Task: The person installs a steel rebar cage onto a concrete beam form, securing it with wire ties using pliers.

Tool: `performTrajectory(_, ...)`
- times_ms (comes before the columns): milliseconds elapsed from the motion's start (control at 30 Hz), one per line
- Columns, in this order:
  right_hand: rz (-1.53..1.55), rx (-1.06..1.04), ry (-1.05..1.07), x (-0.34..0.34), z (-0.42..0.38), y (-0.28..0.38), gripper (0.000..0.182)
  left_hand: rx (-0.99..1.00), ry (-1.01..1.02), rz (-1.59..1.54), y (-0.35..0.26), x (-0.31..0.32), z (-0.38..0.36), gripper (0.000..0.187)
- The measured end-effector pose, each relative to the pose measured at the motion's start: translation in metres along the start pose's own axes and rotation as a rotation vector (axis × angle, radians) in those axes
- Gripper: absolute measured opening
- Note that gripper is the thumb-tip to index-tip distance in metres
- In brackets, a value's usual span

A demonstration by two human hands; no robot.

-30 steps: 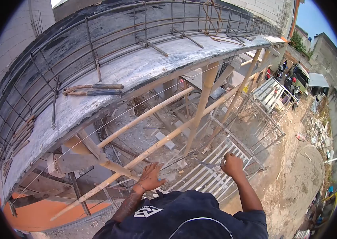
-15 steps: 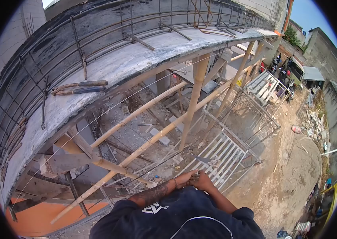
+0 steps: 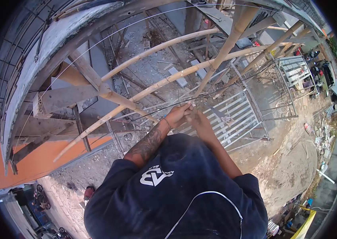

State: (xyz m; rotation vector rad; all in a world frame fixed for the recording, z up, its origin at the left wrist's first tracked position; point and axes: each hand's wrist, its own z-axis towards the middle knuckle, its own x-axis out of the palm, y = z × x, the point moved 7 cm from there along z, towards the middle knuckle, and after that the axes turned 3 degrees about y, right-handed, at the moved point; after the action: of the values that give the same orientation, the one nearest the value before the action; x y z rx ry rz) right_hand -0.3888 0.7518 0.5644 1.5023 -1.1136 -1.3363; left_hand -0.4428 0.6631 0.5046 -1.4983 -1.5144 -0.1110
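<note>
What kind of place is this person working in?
It looks like an outdoor building site, seen from above. Bamboo poles prop up the concrete edge, a lattice of metal bars runs behind that edge, and rubble litters the ground below.

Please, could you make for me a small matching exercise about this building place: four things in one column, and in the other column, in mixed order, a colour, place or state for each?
Column 1
1. left hand
2. shirt
3. thick bamboo pole
4. painted wall

Column 2
A. orange, at the left side of the picture
B. close against the right hand
C. dark blue, with a white print
D. pale brown, slanting down from the top edge of the picture

Right pairs: 1-B, 2-C, 3-D, 4-A
</note>
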Motion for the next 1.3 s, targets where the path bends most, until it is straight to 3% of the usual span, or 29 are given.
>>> performTrajectory(67,0.545,0.371,0.037,0.007,-0.001,-0.013,0.036,0.039,0.040,-0.037,0.005,-0.017,0.004,0.032)
performTrajectory(100,0.556,0.370,0.017,0.007,0.002,-0.008,0.025,0.065,0.094,-0.062,0.009,-0.023,0.007,0.032)
performTrajectory(267,0.571,0.410,0.147,0.010,0.018,-0.024,0.016,0.240,0.031,0.148,0.006,-0.014,-0.010,0.029)
performTrajectory(400,0.783,0.521,0.314,0.016,0.022,-0.032,0.011,0.329,0.089,0.333,0.019,-0.007,-0.004,0.028)
performTrajectory(467,0.809,0.532,0.356,0.019,0.021,-0.034,0.010,0.479,-0.034,0.558,0.024,-0.022,0.007,0.030)
performTrajectory(600,0.503,0.419,0.298,0.016,0.017,-0.010,0.016,0.545,-0.116,0.860,0.009,-0.022,-0.003,0.035)
performTrajectory(667,0.395,0.406,0.282,0.015,0.012,-0.001,0.020,0.195,0.069,0.731,0.009,-0.005,-0.012,0.038)
performTrajectory(700,0.311,0.406,0.324,0.017,0.011,-0.001,0.022,0.353,0.016,0.783,-0.005,0.004,-0.021,0.036)
performTrajectory(733,0.228,0.405,0.364,0.019,0.011,-0.002,0.024,0.355,0.015,0.784,-0.008,0.000,-0.017,0.036)
performTrajectory(800,0.243,0.392,0.389,0.022,0.013,-0.008,0.025,0.041,0.084,0.672,0.009,-0.016,-0.005,0.034)
performTrajectory(867,0.256,0.382,0.410,0.026,0.018,-0.021,0.026,0.106,0.098,0.631,0.010,-0.013,-0.002,0.032)
performTrajectory(933,0.006,0.203,0.307,0.020,0.030,-0.022,0.030,0.174,0.110,0.588,0.012,-0.008,0.001,0.030)
performTrajectory(967,0.003,0.203,0.306,0.022,0.028,-0.020,0.030,0.295,0.110,0.501,0.008,-0.003,0.003,0.028)
performTrajectory(1033,-0.681,-0.044,-0.106,0.007,0.021,0.011,0.036,0.449,0.076,0.486,-0.008,0.006,-0.001,0.024)
performTrajectory(1067,-0.685,-0.044,-0.107,0.011,0.017,0.016,0.036,0.451,0.079,0.485,-0.012,0.010,-0.002,0.024)
performTrajectory(1133,-0.813,-0.221,-0.383,0.005,0.005,0.043,0.042,0.518,0.206,0.485,-0.019,0.024,-0.003,0.022)
performTrajectory(1167,-0.814,-0.224,-0.383,0.004,0.004,0.048,0.042,0.521,0.205,0.484,-0.021,0.025,-0.001,0.022)
performTrajectory(1233,-0.817,-0.305,-0.595,-0.008,-0.006,0.066,0.040,0.359,0.253,0.175,-0.013,0.024,0.004,0.020)
performTrajectory(1267,-0.820,-0.303,-0.599,-0.010,-0.008,0.065,0.040,0.357,0.258,0.176,-0.011,0.025,0.004,0.020)
performTrajectory(1300,-0.778,-0.201,-0.403,-0.007,-0.001,0.053,0.039,0.372,0.190,0.244,-0.011,0.023,0.003,0.020)
